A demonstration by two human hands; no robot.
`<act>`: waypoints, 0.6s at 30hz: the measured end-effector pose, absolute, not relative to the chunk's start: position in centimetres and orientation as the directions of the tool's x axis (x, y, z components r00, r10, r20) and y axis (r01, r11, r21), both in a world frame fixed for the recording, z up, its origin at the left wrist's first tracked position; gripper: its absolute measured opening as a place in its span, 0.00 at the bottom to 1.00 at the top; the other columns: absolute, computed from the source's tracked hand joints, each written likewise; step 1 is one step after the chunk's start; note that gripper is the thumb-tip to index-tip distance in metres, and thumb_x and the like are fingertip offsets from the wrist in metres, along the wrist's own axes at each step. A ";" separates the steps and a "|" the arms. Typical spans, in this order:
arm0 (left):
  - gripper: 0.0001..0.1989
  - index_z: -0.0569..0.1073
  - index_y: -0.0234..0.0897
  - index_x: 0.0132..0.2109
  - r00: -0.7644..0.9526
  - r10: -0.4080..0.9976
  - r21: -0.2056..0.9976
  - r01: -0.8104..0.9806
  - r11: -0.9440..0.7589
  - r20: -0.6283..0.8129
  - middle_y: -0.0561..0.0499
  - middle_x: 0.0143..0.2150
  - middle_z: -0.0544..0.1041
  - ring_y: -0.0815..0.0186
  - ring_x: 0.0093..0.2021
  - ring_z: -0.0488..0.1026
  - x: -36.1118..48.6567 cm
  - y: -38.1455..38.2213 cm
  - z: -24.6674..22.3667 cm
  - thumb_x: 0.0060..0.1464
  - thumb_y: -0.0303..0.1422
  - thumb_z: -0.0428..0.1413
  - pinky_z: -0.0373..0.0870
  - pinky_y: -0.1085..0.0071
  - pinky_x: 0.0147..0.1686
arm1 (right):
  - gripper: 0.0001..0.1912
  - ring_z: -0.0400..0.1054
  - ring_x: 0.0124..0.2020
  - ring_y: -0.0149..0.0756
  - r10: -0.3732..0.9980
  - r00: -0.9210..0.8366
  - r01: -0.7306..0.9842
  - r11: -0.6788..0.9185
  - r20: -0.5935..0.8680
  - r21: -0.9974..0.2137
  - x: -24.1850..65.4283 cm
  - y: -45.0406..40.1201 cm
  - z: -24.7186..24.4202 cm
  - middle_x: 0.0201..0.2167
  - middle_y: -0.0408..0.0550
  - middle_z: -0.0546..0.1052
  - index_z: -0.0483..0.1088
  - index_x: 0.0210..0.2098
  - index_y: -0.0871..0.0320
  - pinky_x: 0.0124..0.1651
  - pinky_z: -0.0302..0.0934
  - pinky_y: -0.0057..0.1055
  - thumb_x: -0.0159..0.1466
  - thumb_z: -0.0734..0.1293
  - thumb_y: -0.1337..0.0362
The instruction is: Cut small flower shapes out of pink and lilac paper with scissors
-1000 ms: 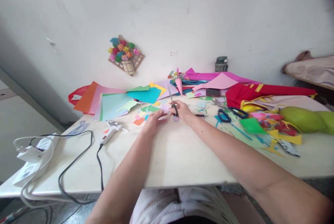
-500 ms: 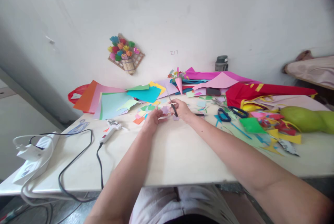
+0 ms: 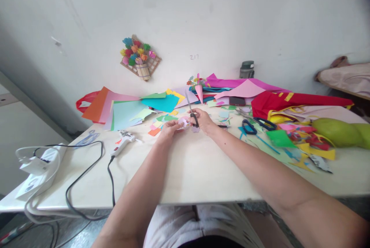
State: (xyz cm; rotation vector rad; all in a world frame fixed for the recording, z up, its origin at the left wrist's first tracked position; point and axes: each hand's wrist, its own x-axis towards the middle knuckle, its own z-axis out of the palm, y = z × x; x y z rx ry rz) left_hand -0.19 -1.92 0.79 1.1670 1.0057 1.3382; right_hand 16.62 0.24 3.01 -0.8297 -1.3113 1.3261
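- centrally, in the head view, the left hand (image 3: 169, 131) pinches a small pale pink paper piece (image 3: 184, 121) between nearly closed fingertips, above the worktable (image 3: 209, 171).
- right hand (image 3: 203, 122): fingers curled around the handles of the black-handled scissors (image 3: 194, 120), blades pointing away from the body; exact blade opening cannot be told.
- directly around the hands: coloured paper scraps (image 3: 158, 123); beyond them, the pink paper cone (image 3: 199, 93) with small flowers.
- left side: glue gun (image 3: 123, 144), black cord (image 3: 111, 180) and power strip (image 3: 43, 175); coloured sheets (image 3: 125, 114) lie farther back.
- right side: blue-handled scissors (image 3: 249, 126), near the right forearm; red cloth (image 3: 281, 103) behind; a dark phone-like object (image 3: 237, 101) lies near the papers.
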 end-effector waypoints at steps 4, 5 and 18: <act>0.17 0.74 0.36 0.24 0.019 0.994 0.982 -0.161 -0.102 0.106 0.51 0.28 0.77 0.62 0.33 0.74 -0.2 -1.9 0.7 0.31 0.40 0.72 0.71 0.62 0.41 | 0.22 0.64 0.16 0.26 0.959 -0.211 -0.192 0.151 0.191 -0.970 16.7 0.1 3.2 0.16 0.36 0.70 0.68 0.33 0.58 0.18 0.51 0.21 0.40 0.76 0.64; 0.17 0.74 0.36 0.24 0.012 0.994 0.982 -0.159 -0.105 0.109 0.52 0.27 0.76 0.61 0.33 0.74 -0.2 -1.8 0.7 0.31 0.40 0.72 0.71 0.61 0.41 | 0.22 0.63 0.16 0.26 0.959 -0.212 -0.193 0.149 0.190 -0.970 16.8 0.2 3.1 0.16 0.36 0.70 0.67 0.33 0.58 0.17 0.49 0.20 0.40 0.76 0.64; 0.16 0.75 0.37 0.24 0.019 0.992 0.983 -0.133 -0.125 0.129 0.52 0.27 0.76 0.64 0.31 0.73 -0.1 -1.8 0.5 0.31 0.40 0.72 0.70 0.64 0.40 | 0.21 0.62 0.17 0.26 0.959 -0.222 -0.196 0.135 0.178 -0.971 16.8 0.4 2.8 0.16 0.34 0.69 0.68 0.33 0.58 0.20 0.51 0.22 0.40 0.74 0.65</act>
